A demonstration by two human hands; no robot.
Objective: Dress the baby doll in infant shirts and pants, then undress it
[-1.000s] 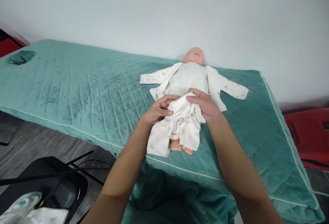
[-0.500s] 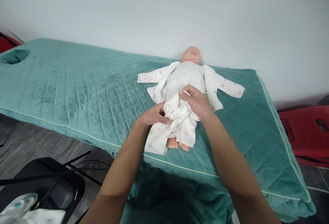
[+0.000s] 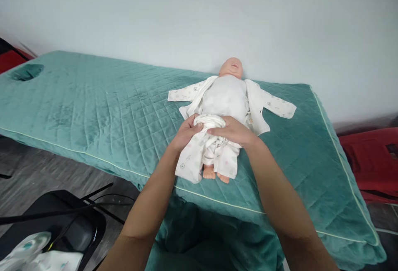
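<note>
A baby doll [image 3: 226, 96] lies on its back with its head toward the wall and its feet toward me. Its printed white jacket [image 3: 255, 96] is spread open, sleeves out to both sides. White printed baby pants [image 3: 191, 161] cover the doll's legs, and the feet stick out at the bottom. My left hand [image 3: 188, 132] pinches the left side of the pants' bunched waistband. On the other side my right hand [image 3: 233, 131] grips the same waistband, thumb on top. The fingers under the cloth are partly hidden.
A green quilted cover [image 3: 124, 109] spreads over the bed, which has a hole [image 3: 27, 72] at its far left. A black chair [image 3: 77, 229] with white printed cloth [image 3: 59, 260] stands at lower left. Something red [image 3: 373, 159] sits beyond the right end.
My hands have shifted on the pants to hold either side of the waistband. The bunched cloth now forms a wider, rounder opening near the doll's belly.
</note>
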